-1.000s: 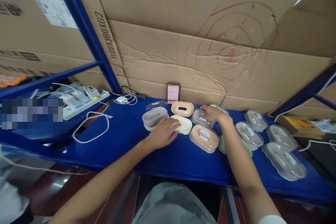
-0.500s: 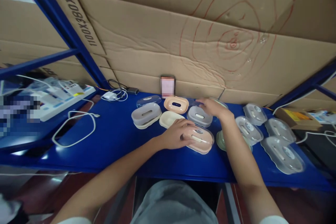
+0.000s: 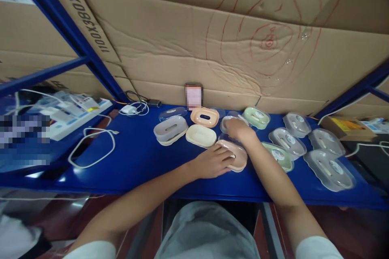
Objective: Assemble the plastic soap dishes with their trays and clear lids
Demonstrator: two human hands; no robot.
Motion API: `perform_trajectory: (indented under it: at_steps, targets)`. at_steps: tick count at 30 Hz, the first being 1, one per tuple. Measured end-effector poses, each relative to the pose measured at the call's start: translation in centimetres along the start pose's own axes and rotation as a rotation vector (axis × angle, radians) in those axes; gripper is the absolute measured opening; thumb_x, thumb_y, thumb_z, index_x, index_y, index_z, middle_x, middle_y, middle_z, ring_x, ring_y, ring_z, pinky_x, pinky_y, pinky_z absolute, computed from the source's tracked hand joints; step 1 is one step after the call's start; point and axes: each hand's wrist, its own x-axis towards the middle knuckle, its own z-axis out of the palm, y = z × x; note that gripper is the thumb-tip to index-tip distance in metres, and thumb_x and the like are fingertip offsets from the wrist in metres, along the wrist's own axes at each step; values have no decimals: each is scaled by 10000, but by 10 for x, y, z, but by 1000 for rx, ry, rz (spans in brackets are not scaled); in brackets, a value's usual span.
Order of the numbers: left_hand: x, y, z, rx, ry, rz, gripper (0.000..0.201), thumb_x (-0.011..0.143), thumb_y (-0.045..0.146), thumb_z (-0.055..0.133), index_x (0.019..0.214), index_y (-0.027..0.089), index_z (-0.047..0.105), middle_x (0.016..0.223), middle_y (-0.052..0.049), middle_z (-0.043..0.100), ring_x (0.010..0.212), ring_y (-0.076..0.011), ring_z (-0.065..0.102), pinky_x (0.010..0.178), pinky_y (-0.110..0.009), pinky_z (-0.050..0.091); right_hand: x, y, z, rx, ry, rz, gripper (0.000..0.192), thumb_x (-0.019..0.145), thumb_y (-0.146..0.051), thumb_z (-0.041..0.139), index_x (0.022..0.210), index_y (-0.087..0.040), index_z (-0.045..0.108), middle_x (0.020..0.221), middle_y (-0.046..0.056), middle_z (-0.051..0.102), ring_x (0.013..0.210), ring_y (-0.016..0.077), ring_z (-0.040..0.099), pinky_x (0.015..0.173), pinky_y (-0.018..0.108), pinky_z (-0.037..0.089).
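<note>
Head view | my left hand (image 3: 214,162) lies flat, fingers spread, on pink soap box (image 3: 235,157) | my right hand (image 3: 237,128) curls over clear lid (image 3: 228,123) just behind that box, grip unclear.

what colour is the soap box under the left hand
Pale pink soap box, partly covered by the left hand; head view, the only one.

Looks like a warehouse or stockroom packing spot

Blue steel racking (image 3: 75,44) backed by big flattened cardboard cartons (image 3: 188,40) with printed dimensions, a blue worktop (image 3: 139,162) covered in rows of identical plastic soap boxes (image 3: 170,129), plus a power strip (image 3: 75,111) and charger cables (image 3: 91,145) off to the side.
</note>
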Motion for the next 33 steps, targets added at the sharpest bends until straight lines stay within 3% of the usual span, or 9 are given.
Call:
perform_trajectory:
  at_steps: [6,10,13,16,20,23,28,31,33]
  targets:
    - [-2,-4,-3,-127,17,-64,255,1083,348,608,1273,216,714,1343,-91,751,1276,-257,662,1178,-454,394,0,1,2,-32,39,-13,397,1042,-372,675,1372,-153,643,1355,143,683,1186,264,694,1009,460,592]
    - [-2,-7,-9,-105,24,-99,317,1109,343,560,1366,196,672,1286,-105,777,1241,-254,683,1147,-442,411,-1,1,3,-6,114,-73,438,1077,-183,469,1496,-99,563,1368,244,701,1303,325,674,1038,396,515]
    - [-1,-8,-12,-68,51,-81,325,1118,351,542,1350,166,674,1263,-116,782,1186,-255,701,1088,-435,440,-2,4,2,20,123,-109,473,1100,-229,394,1546,-159,536,1366,212,719,1259,317,706,977,365,524]
    - [-2,-8,-17,-34,82,-45,319,1131,356,511,1314,162,686,1278,-115,778,1155,-247,705,1035,-422,449,-2,8,1,43,95,-115,431,1075,-322,502,1470,-198,624,1326,177,748,1186,308,738,904,331,543]
    - [-7,-13,-28,40,109,-53,313,1114,379,530,1274,163,692,1168,-106,792,1063,-244,703,960,-423,440,3,15,1,57,66,-75,361,991,-327,685,1314,-171,721,1317,185,743,1190,316,729,929,329,557]
    - [-11,-20,-35,126,114,-109,304,1100,374,527,1256,176,696,1119,-92,787,1027,-245,680,942,-426,418,9,19,3,59,16,-59,346,1001,-368,724,1291,-179,704,1308,137,717,1149,263,715,965,389,594]
    - [-10,-19,-30,229,102,-79,244,1037,229,569,1239,247,705,1264,-66,749,1077,-237,651,937,-436,375,13,17,10,49,47,-53,409,1028,-427,700,1357,-191,649,1376,111,657,1179,249,683,995,469,608]
    - [-8,-8,-22,202,101,2,215,1064,357,563,1146,237,722,1276,-68,746,1095,-242,638,989,-451,357,11,18,11,71,103,-113,361,1040,-370,672,1348,-181,672,1334,136,706,1175,258,705,1015,414,579]
    - [-6,-2,-17,132,76,69,372,1058,544,553,1153,228,725,1301,-84,739,1117,-259,631,1034,-471,346,10,23,9,99,156,-157,344,1059,-325,613,1368,-189,680,1322,147,739,1197,265,714,1026,346,541]
